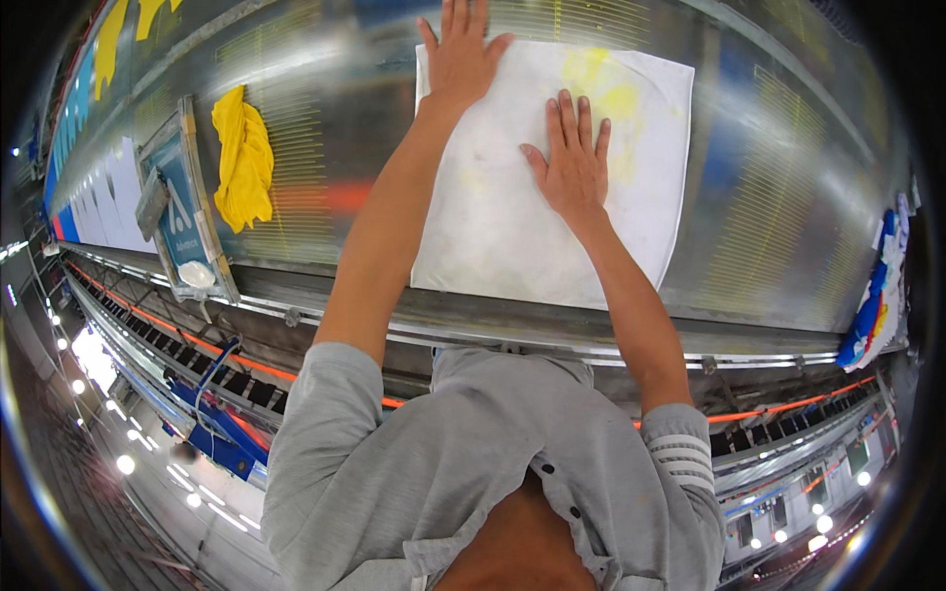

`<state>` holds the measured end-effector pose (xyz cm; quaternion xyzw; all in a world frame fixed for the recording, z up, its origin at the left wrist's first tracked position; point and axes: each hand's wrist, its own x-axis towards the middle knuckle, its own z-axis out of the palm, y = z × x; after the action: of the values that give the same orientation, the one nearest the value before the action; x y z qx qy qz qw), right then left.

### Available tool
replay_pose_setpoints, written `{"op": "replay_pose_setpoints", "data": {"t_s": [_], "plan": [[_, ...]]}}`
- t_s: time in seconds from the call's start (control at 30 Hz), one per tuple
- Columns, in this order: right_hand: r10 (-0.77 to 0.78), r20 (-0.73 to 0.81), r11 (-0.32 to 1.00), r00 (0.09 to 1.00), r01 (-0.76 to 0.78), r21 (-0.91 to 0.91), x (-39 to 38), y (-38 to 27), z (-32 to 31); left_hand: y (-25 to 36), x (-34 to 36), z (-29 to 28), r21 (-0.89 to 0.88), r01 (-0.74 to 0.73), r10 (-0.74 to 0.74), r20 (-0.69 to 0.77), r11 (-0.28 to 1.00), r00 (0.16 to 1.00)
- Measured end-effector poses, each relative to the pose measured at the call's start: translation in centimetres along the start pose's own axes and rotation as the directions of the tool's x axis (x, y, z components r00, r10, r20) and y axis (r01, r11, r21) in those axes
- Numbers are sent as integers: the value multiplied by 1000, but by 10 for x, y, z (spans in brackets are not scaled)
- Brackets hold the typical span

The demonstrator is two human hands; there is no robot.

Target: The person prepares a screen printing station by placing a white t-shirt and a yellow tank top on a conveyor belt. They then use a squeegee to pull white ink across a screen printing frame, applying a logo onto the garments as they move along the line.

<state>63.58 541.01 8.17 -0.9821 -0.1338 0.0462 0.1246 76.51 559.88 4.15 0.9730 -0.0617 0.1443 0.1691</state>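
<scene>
A white square sheet with faint yellow stains (493, 236), apparently cloth, lies on a long metal table (739, 246) with yellow ruled markings. My left hand (458, 61) rests with spread fingers at the sheet's upper left corner, fingertips reaching past its top edge. Flat on the upper right part of the sheet is my right hand (574, 165), fingers extended and slightly apart. Neither hand grips anything. A crumpled yellow cloth (241, 158) lies to the left of the sheet.
A framed screen (185, 232) at left holds a grey block (153, 202) and a small white item (196, 275). Printed panels (99, 197) lie farther left, a colourful fabric bundle (874, 286) at the right end. A metal rail with orange piping runs along the near edge.
</scene>
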Motion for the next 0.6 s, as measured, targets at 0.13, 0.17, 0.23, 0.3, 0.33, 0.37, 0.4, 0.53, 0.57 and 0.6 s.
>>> {"op": "replay_pose_setpoints", "data": {"t_s": [0.13, 0.17, 0.23, 0.3, 0.33, 0.37, 0.4, 0.53, 0.57, 0.6], "plan": [[39, 5, 999, 999, -39, 22, -1, 5, 7, -34, -9, -45, -49, 201, -198, 55, 978, 979], [29, 11, 999, 1000, -29, 19, -1, 3, 5, -38, -14, -60, 37, 283, -285, 127, 958, 950], [32, 39, 999, 999, -32, 11, -3, 1, 3, -52, -22, -53, -1, 197, -195, 136, 980, 971], [17, 40, 1000, 999, -17, 12, 1, 2, 1, -60, -19, -52, -35, 132, -127, 120, 991, 985], [7, 34, 1000, 999, -7, 19, 1, 2, 1, -62, -17, -51, -50, 109, -103, 109, 993, 989], [4, 30, 1000, 1000, -5, 25, -1, 1, 2, -61, -16, -51, -69, 83, -75, 103, 994, 992], [-19, 40, 1000, 999, 19, 5, -3, 1, 4, -50, -11, -60, -229, 174, -136, 171, 958, 976], [-242, 158, 970, 957, 241, 26, -24, -11, 6, -17, -2, -101, -567, 359, -220, 301, 741, 928], [-333, 159, 942, 929, 323, 89, -31, -18, 7, -13, -3, -106, -597, 363, -232, 287, 716, 929], [-397, 123, 914, 910, 380, 140, -36, -25, 7, -12, -3, -109, -613, 386, -243, 307, 690, 920]]}}
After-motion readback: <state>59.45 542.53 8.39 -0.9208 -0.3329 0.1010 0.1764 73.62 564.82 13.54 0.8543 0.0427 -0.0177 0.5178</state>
